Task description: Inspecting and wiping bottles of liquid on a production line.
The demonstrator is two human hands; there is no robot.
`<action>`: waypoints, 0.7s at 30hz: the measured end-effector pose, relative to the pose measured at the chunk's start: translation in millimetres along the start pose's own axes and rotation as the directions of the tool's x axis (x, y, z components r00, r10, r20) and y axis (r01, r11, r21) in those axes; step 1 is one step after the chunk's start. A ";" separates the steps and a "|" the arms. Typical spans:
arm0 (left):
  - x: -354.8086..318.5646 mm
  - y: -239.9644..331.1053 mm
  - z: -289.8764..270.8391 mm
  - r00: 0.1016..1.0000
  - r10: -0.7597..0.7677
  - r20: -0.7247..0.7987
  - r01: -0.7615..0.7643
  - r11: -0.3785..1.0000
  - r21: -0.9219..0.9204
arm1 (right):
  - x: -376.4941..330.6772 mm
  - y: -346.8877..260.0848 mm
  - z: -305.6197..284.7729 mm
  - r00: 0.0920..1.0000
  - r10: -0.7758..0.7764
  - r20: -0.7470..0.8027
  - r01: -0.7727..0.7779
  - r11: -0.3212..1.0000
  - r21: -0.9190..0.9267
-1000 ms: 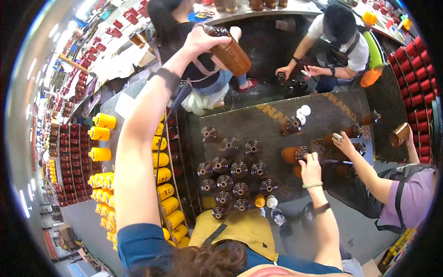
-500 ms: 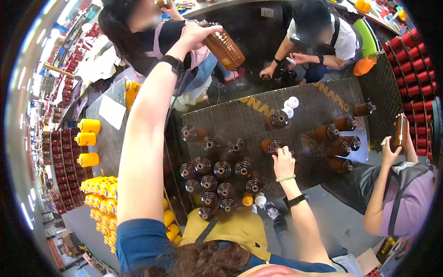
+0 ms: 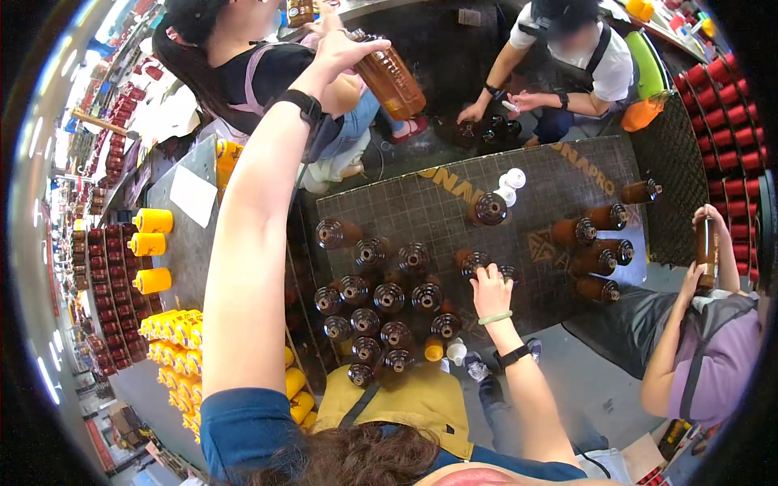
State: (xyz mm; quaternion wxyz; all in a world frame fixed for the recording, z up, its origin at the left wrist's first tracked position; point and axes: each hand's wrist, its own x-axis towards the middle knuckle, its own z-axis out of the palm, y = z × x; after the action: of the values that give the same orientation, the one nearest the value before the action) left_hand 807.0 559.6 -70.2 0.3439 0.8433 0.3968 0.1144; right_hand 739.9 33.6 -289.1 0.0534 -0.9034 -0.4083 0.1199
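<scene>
My left arm stretches far forward, and my left hand (image 3: 344,53) grips a clear brown plastic bottle (image 3: 391,81) by its upper end, tilted over the table's far side. My right hand (image 3: 493,296) reaches over the dark table (image 3: 389,202), its fingers curled at the top of a brown bottle (image 3: 505,272) that they partly hide. Just to the left of those fingertips stands another brown bottle (image 3: 472,261). Several uncapped brown bottles (image 3: 390,297) stand grouped at the table's left, and one more (image 3: 490,209) stands farther back beside white caps (image 3: 510,185).
Several brown bottles (image 3: 596,259) stand at the table's right. Yellow bottles (image 3: 174,328) crowd the left side. A yellow cap (image 3: 435,349) and white cap (image 3: 456,351) lie near me. Co-workers sit at far left, far right and right, the last holding a bottle (image 3: 707,251).
My right hand has shifted slightly left and its fingers have spread over the bottle tops. My left hand keeps its bottle almost still. The person at right has turned their bottle and moved both hands.
</scene>
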 end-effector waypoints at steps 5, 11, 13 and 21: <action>-21.7 9.5 2.2 0.982 0.182 -0.042 -0.178 0.980 0.092 | 2.3 -5.6 -3.5 0.995 0.045 0.089 -0.041 0.998 -0.048; -22.0 -8.1 30.4 0.978 0.205 -0.050 -0.189 0.957 0.221 | 7.5 -1.9 0.0 0.997 0.032 0.072 -0.032 0.999 0.004; -28.0 -6.2 41.2 0.970 0.236 -0.060 -0.211 0.937 0.278 | 8.1 -1.1 -0.6 0.995 0.043 0.095 -0.046 0.999 0.027; -25.3 -18.9 57.2 0.944 0.329 0.002 -0.316 0.905 0.284 | 5.6 -3.5 3.2 0.998 0.056 0.043 -0.057 0.998 0.025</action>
State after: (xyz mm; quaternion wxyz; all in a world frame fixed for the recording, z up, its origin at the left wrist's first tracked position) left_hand 805.8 521.1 -123.0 0.1881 0.9346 0.2720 0.1313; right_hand 740.0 40.1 -292.5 0.0533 -0.9110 -0.3821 0.1459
